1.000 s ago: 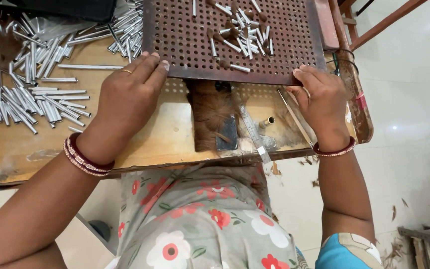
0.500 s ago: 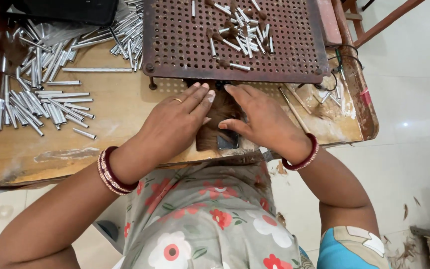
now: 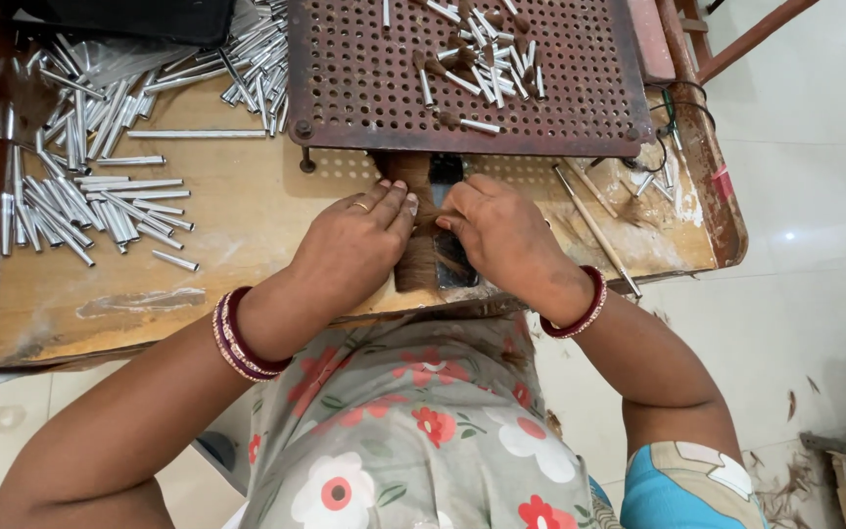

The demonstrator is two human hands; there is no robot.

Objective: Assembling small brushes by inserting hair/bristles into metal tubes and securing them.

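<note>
A bundle of brown bristle hair (image 3: 420, 263) lies on the wooden table (image 3: 237, 225) near its front edge, partly over a dark plate. My left hand (image 3: 350, 250) presses on the bundle's left side, fingertips touching the hair. From the right, my right hand (image 3: 504, 235) pinches at the hair with thumb and fingers. Just beyond both hands stands a rusty perforated metal tray (image 3: 364, 78) carrying several short metal tubes (image 3: 477, 64), some tipped with brown hair.
Many loose silver metal tubes (image 3: 80, 196) are scattered over the table's left half. A thin stick (image 3: 594, 230) and bits of hair lie at the right end. The table's raised rim (image 3: 712, 167) borders a white tiled floor. A black box (image 3: 129, 18) sits at the back left.
Both hands let go of the perforated tray's front edge and came together at the hair bundle in the middle of the table.
</note>
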